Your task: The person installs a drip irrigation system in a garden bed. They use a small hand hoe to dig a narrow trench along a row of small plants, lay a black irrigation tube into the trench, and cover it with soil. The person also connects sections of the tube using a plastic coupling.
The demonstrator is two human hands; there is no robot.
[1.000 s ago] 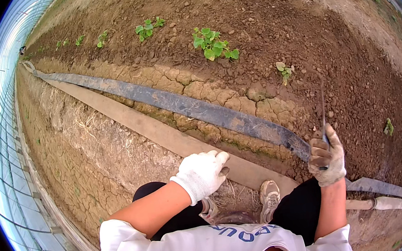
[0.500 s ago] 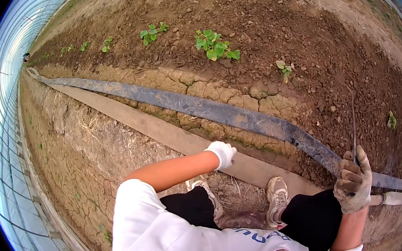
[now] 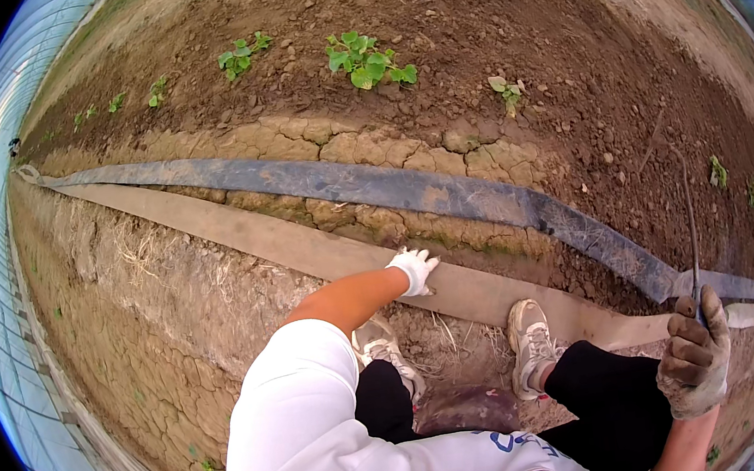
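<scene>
My left hand, in a white glove, is open with its fingers spread over the long flat brown strip; whether it presses on the strip I cannot tell. A soil-stained glove covers my right hand. Its fingers are closed around a thin-shanked metal hand tool, held upright. The tool's far end is over the dark soil, too fine to make out. Beyond the brown strip runs a dark grey plastic strip, creased and dusted with soil.
Leafy green seedlings grow in a row in the loose brown soil. A paler seedling stands nearer the tool. Cracked dry earth borders the grey strip. My shoes are beside the brown strip. Film greenhouse walling curves along the left.
My left hand has gone from curled to spread fingers. My right hand, with the tool, has shifted right in the picture, as the view itself has moved.
</scene>
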